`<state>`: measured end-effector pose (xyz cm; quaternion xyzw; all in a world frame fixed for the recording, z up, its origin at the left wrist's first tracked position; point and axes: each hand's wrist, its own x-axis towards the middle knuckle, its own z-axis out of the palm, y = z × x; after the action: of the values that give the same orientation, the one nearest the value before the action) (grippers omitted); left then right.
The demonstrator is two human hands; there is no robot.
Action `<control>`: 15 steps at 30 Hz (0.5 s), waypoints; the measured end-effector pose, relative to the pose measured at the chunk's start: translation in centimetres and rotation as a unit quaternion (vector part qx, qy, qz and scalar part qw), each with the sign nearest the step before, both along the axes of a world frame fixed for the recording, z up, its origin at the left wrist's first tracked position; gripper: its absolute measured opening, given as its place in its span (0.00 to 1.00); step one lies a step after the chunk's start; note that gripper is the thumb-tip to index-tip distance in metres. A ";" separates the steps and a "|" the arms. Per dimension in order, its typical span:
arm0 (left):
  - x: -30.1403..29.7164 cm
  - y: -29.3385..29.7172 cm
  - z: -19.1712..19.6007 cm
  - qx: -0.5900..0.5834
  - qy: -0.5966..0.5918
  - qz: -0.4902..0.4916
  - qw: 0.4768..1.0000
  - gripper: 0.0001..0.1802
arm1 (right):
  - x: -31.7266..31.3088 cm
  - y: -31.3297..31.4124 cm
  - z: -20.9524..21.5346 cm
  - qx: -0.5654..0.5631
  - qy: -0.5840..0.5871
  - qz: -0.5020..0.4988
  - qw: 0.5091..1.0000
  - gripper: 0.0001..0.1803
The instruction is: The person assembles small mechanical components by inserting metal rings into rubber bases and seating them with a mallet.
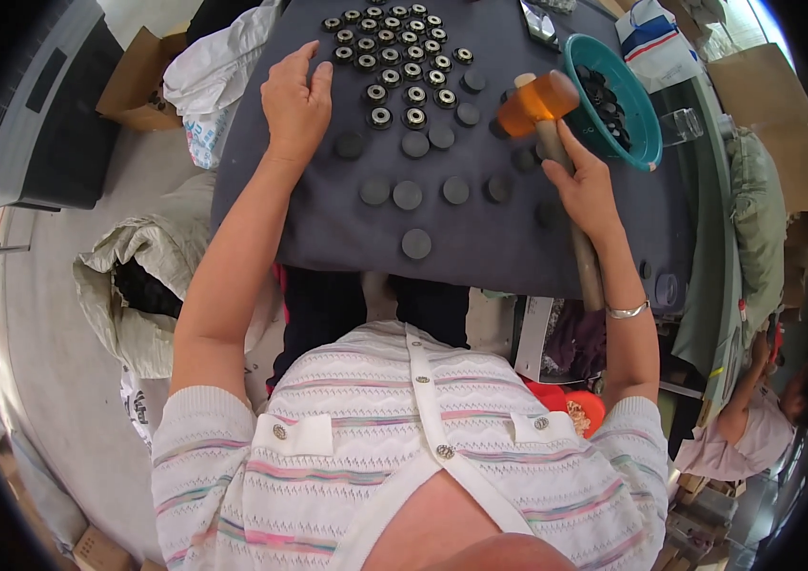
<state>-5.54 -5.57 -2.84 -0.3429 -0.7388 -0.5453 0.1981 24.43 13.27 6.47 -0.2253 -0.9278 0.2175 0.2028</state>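
While your right hand (587,186) grips the orange-headed mallet (537,103) just left of the teal bowl (647,124), your left hand (295,100) lies flat, fingers released, left of the dark discs (408,195).

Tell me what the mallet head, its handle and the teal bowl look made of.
Mallet head: translucent amber, glossy, likely plastic or urethane. Handle, gripped by the right hand: pale, matte, probably wood. Teal bowl: smooth uniform colour, thin rim, likely plastic.

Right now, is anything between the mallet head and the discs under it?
Nothing visible. The mallet in the right hand hangs over bare cloth beside the discs; the teal bowl sits further right, clear of it.
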 end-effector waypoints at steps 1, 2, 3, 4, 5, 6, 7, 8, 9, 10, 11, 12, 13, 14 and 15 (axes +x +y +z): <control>0.2 -0.1 0.0 -0.012 0.013 0.003 1.000 0.16 | -0.1 -0.2 0.2 0.000 -0.001 0.002 1.000 0.34; 0.1 -0.1 0.2 -0.012 0.012 0.005 1.000 0.16 | -0.2 -0.6 0.6 0.012 0.009 -0.011 1.000 0.34; 0.0 0.0 0.4 -0.015 0.011 0.008 1.000 0.16 | -0.3 -0.9 0.8 0.024 0.020 -0.023 0.999 0.34; -0.1 0.3 0.7 -0.016 0.012 0.007 1.000 0.16 | -0.4 -1.0 0.7 0.026 0.020 -0.026 0.999 0.34; 0.0 0.3 0.5 -0.014 0.012 0.005 1.000 0.16 | -0.6 -0.9 0.5 -0.003 -0.026 -0.029 0.999 0.34; 0.2 0.1 -0.1 -0.024 0.013 0.002 1.000 0.17 | -0.8 -0.8 0.4 -0.031 -0.071 -0.032 0.996 0.34; 0.4 0.1 -0.1 -0.033 0.014 0.001 0.999 0.17 | -0.8 -0.3 0.3 -0.028 -0.070 -0.033 0.997 0.34; 0.3 0.1 0.0 -0.030 0.015 0.001 0.999 0.17 | -0.8 0.3 0.3 0.014 -0.015 -0.016 1.000 0.34; 0.1 0.2 0.0 -0.031 0.016 -0.001 0.999 0.17 | -0.8 1.1 0.4 0.056 0.040 0.001 0.998 0.34; 0.2 0.2 0.0 -0.036 0.016 -0.003 0.999 0.17 | -0.8 2.0 0.7 0.068 0.076 -0.004 0.995 0.34; 0.3 0.0 -0.1 -0.039 0.013 -0.001 0.999 0.17 | -1.6 1.6 2.0 0.068 0.099 -0.017 0.993 0.33; 0.4 -0.3 -0.1 -0.038 0.018 0.000 0.999 0.17 | -2.0 1.0 3.2 0.056 0.067 -0.047 0.995 0.33; 0.2 -0.1 0.0 -0.033 0.026 0.001 0.999 0.17 | -2.3 0.8 4.0 0.048 0.038 -0.077 0.995 0.33; 0.2 -0.1 0.0 -0.033 0.027 0.002 0.999 0.17 | -2.6 0.9 3.7 0.048 0.039 -0.076 0.995 0.33; 0.1 -0.2 0.0 -0.038 0.030 0.004 0.999 0.17 | -2.8 1.3 2.8 0.076 0.044 -0.055 0.995 0.33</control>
<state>-5.42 -5.76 -2.88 -0.3632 -0.7540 -0.5058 0.2090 21.62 14.58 9.30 -0.2500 -0.9179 0.1450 0.2719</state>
